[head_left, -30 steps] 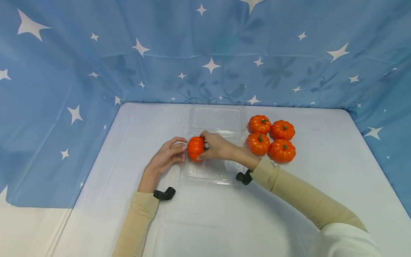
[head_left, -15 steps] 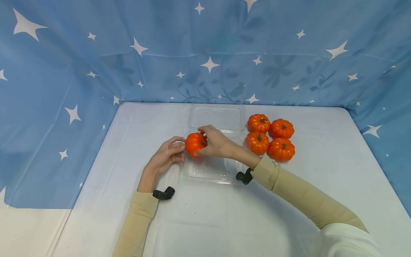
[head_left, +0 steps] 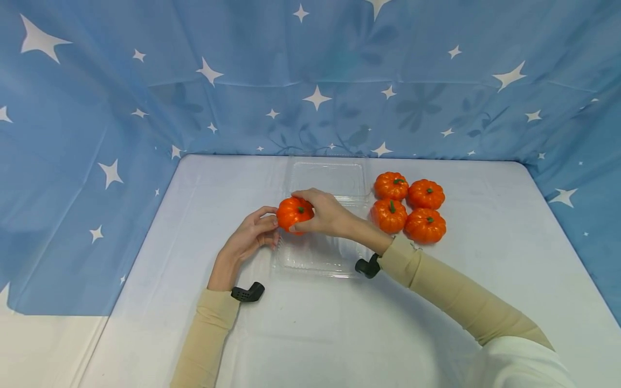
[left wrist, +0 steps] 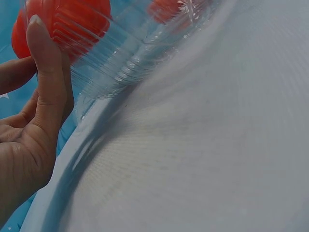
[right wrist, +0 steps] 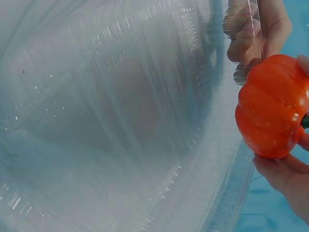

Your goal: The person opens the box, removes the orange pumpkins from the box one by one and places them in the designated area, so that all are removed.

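Note:
In the head view my right hand (head_left: 330, 214) grips a small orange toy pumpkin (head_left: 289, 213), its green stem facing up. It holds the pumpkin over the left side of an open clear plastic clamshell container (head_left: 320, 268). In the right wrist view the pumpkin (right wrist: 270, 106) sits between thumb and fingers, beside the container's clear wall. My left hand (head_left: 252, 233) holds the container's left edge, its fingertips close by the pumpkin. The left wrist view shows that hand (left wrist: 36, 116) at the ribbed plastic wall (left wrist: 111, 67), with orange showing through it.
Several more orange pumpkins (head_left: 425, 226) stand in a cluster right of the container. The container's lid (head_left: 327, 178) lies folded back toward the blue star-patterned curtain (head_left: 252, 108). A white cloth (head_left: 301, 328) covers the table.
My right hand has turned the pumpkin so its stem now points upward, and has shifted it slightly left and away from me. The left hand has stayed at the container's edge.

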Demonstrator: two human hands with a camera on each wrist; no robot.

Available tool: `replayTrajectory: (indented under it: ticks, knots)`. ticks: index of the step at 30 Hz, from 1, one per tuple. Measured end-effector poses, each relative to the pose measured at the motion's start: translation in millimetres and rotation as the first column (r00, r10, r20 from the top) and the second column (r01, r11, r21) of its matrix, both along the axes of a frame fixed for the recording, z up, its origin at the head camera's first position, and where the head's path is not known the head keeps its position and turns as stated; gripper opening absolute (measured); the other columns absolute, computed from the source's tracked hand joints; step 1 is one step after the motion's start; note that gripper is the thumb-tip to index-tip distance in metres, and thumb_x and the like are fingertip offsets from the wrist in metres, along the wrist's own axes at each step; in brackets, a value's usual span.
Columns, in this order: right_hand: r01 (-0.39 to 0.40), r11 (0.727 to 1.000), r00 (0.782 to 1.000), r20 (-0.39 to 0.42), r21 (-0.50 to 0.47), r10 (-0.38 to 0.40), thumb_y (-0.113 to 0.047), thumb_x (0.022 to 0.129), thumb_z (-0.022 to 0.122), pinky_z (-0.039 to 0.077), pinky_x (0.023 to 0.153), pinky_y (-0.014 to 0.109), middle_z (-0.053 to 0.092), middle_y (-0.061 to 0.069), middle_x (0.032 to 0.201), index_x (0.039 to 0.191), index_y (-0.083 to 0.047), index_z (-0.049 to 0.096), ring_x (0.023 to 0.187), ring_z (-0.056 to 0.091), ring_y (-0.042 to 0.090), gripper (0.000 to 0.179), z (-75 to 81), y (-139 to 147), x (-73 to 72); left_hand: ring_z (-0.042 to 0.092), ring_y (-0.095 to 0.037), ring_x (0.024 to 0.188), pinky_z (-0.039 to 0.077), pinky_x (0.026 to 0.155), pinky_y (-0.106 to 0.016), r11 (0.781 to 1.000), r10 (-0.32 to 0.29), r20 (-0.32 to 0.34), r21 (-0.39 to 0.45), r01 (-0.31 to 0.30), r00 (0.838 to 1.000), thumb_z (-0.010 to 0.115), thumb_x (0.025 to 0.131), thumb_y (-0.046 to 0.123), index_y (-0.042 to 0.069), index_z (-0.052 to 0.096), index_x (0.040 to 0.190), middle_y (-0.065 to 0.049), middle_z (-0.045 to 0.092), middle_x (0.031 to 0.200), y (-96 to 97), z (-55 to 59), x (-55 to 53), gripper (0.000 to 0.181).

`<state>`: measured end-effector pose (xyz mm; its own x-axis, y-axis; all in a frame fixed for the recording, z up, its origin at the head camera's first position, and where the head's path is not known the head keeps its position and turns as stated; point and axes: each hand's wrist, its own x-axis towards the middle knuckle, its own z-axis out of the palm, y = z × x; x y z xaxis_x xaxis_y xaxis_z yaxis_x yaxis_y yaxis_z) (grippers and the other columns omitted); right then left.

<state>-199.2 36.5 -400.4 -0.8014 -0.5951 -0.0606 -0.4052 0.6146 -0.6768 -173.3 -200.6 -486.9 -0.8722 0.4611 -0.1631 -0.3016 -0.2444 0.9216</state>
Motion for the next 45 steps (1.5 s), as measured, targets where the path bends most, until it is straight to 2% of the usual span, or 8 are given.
replayTrajectory:
  ticks: [6, 16, 23, 27, 35, 45]
  knots:
    - [0.033, 0.999, 0.999, 0.035, 0.007, -0.033, -0.027, 0.082, 0.087, 0.052, 0.108, 0.042, 0.062, 0.018, 0.139, 0.147, 0.004, 0.048, 0.122, 0.062, 0.03, 0.082, 0.8, -1.2, 1.1, 0.063, -0.015, 0.064, 0.057, 0.057, -0.027, 1.0, -0.014, -0.009, 0.01, 0.015, 1.0, 0.044, 0.105, -0.002, 0.006, 0.047, 0.132, -0.006, 0.066, 0.094, 0.3, -1.1, -0.4, 0.028]
    - [0.038, 0.999, 0.999, 0.0, -0.004, -0.038, -0.032, 0.081, 0.089, 0.054, 0.104, 0.042, 0.064, 0.013, 0.136, 0.144, -0.001, 0.055, 0.121, 0.062, 0.028, 0.079, 9.9, 12.8, 5.2, 0.062, -0.014, 0.061, 0.056, 0.056, -0.027, 0.999, 0.014, 0.014, -0.044, -0.013, 1.0, 0.05, 0.105, 0.002, 0.008, 0.049, 0.126, -0.003, 0.064, 0.086, -0.4, 2.1, -0.6, 0.022]
    - [0.039, 0.999, 0.998, -0.04, 0.016, -0.038, -0.035, 0.08, 0.089, 0.052, 0.106, 0.044, 0.064, 0.013, 0.138, 0.144, -0.002, 0.056, 0.124, 0.061, 0.029, 0.079, 14.9, 29.3, 10.3, 0.06, -0.014, 0.06, 0.055, 0.054, -0.027, 0.997, 0.03, 0.026, -0.072, -0.029, 0.999, 0.052, 0.105, 0.003, -0.001, 0.044, 0.131, -0.001, 0.062, 0.079, -0.7, 3.2, -1.3, 0.027]
    - [0.055, 0.997, 0.998, -0.043, 0.049, -0.053, -0.035, 0.081, 0.089, 0.052, 0.108, 0.046, 0.063, 0.014, 0.14, 0.145, -0.001, 0.055, 0.126, 0.061, 0.03, 0.08, 17.4, 39.4, 15.3, 0.06, -0.014, 0.06, 0.055, 0.054, -0.027, 0.997, 0.033, 0.032, -0.068, -0.03, 0.999, 0.053, 0.104, 0.003, 0.001, 0.045, 0.129, -0.002, 0.061, 0.079, 0.1, 3.1, -1.4, 0.026]
    - [0.094, 0.995, 0.994, -0.054, 0.037, -0.092, -0.034, 0.08, 0.09, 0.052, 0.107, 0.049, 0.061, 0.016, 0.143, 0.145, 0.001, 0.054, 0.129, 0.06, 0.033, 0.081, 23.2, 65.8, 27.1, 0.062, -0.013, 0.06, 0.056, 0.054, -0.028, 0.997, 0.031, 0.026, -0.073, -0.029, 0.999, 0.052, 0.105, 0.001, 0.004, 0.047, 0.125, -0.002, 0.06, 0.079, -1.1, 2.7, -1.6, 0.021]
    - [0.125, 0.992, 0.989, -0.082, 0.029, -0.122, -0.033, 0.08, 0.091, 0.054, 0.102, 0.051, 0.065, 0.015, 0.139, 0.143, 0.0, 0.056, 0.125, 0.062, 0.031, 0.079, 27.5, 102.0, 43.0, 0.062, -0.013, 0.061, 0.056, 0.053, -0.028, 0.997, 0.028, 0.023, -0.076, -0.026, 0.999, 0.051, 0.105, 0.0, 0.001, 0.045, 0.127, -0.004, 0.06, 0.081, -3.0, 4.1, -0.3, 0.023]
